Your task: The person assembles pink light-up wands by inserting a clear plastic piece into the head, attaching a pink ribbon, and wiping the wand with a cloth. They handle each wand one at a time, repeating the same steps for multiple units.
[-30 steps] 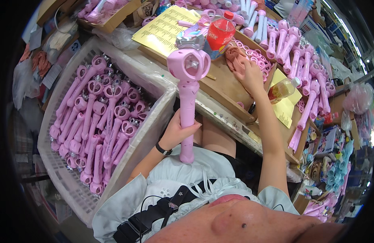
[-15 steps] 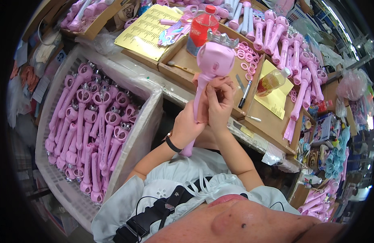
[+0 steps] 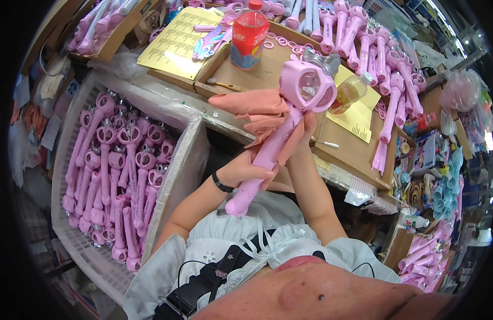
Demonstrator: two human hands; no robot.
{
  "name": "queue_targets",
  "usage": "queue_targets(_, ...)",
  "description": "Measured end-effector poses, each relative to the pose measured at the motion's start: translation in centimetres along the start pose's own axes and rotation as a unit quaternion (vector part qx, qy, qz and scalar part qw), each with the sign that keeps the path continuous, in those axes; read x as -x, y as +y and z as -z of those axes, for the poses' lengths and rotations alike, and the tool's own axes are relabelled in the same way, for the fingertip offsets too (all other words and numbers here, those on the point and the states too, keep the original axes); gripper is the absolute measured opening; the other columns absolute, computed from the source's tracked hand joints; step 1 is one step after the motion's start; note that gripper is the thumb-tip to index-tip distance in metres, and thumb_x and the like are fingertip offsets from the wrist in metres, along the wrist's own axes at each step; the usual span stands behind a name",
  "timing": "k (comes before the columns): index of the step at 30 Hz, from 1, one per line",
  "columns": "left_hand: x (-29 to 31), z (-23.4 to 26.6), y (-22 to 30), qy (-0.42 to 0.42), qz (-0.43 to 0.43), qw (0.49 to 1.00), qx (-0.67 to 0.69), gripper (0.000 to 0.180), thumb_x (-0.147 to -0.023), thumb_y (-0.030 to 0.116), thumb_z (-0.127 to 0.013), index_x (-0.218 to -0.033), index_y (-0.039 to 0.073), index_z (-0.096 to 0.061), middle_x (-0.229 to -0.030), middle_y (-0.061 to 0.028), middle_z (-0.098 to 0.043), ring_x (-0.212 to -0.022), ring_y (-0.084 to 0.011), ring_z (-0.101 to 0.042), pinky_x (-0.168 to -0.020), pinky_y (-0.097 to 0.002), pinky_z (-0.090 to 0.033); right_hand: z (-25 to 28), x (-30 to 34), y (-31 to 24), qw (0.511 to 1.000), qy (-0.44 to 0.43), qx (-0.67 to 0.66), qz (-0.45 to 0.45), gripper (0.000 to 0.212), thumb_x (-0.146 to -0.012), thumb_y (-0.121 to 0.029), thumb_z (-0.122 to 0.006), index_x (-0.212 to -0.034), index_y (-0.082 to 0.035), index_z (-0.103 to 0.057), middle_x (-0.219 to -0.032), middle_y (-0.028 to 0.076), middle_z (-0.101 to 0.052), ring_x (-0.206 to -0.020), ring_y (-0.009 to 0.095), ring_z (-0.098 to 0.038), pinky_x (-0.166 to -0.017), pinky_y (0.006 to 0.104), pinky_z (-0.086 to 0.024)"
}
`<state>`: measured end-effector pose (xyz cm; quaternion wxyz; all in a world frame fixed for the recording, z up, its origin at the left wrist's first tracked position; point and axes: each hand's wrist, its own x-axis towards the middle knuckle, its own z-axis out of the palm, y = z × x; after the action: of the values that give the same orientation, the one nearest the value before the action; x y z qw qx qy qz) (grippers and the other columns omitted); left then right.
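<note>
A pink toy wand (image 3: 273,144) slants up and to the right in front of me, with a ring-shaped hollow head and a silver crown (image 3: 322,63) at its top. My left hand (image 3: 247,169) is closed round the lower handle. Just under the head, my right hand (image 3: 307,128) is closed on an orange cloth (image 3: 257,106) pressed against the wand's neck; most of its fingers are hidden behind the handle. A long end of the cloth sticks out to the left of the wand.
A white crate (image 3: 204,128) full of similar pink wands stands at left. On the bench, a cardboard tray (image 3: 230,77) holds a red-capped bottle (image 3: 249,37), pink rings (image 3: 281,41) and a toothbrush (image 3: 220,84). A second bottle (image 3: 348,93) stands on yellow paper; more wands (image 3: 358,32) lie behind.
The wand has turned so its hollow head opening faces me, and its head has tilted right. The cloth's loose end now swings out to the left. My right hand has moved behind the neck.
</note>
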<state>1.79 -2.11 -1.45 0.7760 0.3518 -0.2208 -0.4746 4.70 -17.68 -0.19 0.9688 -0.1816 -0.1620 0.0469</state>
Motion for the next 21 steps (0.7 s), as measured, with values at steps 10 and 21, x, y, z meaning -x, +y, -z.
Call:
queue_targets(10, 3.2, -0.8, -3.5, 0.252, -0.128, 0.959, -0.030, 0.036, -0.093, 0.025, -0.049, -0.118, 0.000, -0.046, -0.103, -0.0106, -0.059, -0.087, -0.0166, -0.060, -0.077, -0.0292, -0.048, -1.6, -3.1, -4.7, 0.978, 0.111, 0.110, 0.136, 0.059, -0.084, -0.053, -0.054, -0.113, -0.003, -0.045, -0.101, 0.013, -0.058, -0.083, 0.023, -0.062, -0.067, 0.0355, -0.053)
queue_targets(21, 1.7, -1.5, -4.1, 0.341, -0.325, 0.879, 0.071, 0.042, -0.099, 0.029, -0.029, -0.121, -0.005, -0.044, -0.122, -0.0130, -0.051, -0.114, -0.0179, -0.048, -0.100, -0.0315, -0.035, -3.4, 2.0, 2.4, 0.978, 0.157, 0.070, -0.119, 0.037, -0.083, -0.026, -0.060, -0.110, -0.008, -0.043, -0.095, 0.010, -0.055, -0.080, 0.024, -0.061, -0.067, 0.0367, -0.054)
